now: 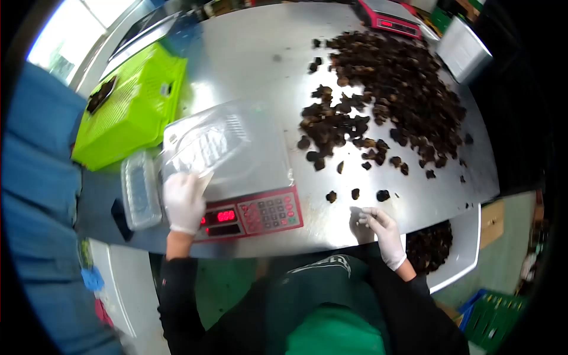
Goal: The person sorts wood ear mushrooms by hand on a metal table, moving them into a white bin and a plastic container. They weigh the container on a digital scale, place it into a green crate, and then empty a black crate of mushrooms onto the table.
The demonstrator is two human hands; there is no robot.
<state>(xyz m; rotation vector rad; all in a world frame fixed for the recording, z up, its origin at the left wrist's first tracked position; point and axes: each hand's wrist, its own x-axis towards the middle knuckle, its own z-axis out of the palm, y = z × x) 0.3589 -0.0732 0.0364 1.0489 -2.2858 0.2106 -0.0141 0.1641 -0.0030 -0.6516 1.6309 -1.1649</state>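
Note:
My left hand (183, 203), in a white glove, has its fingers closed at the near left corner of a clear plastic tray (207, 139). The tray lies over the steel plate of a red digital scale (251, 218) with lit red digits. A small pale flap (206, 182) juts out beside my left fingers. My right hand (384, 234), also gloved, hovers by the table's near edge, its fingers loosely bent and apart with nothing visible between them. Just beyond it lie a few single dark brown mushroom-like pieces (383, 195).
A large heap of the dark pieces (402, 77) covers the table's right side. Another red scale (390, 21) stands at the far edge. To the left are a green basket (127, 109) and a clear container (141, 192). A white bin (471, 260) of dark pieces sits below right.

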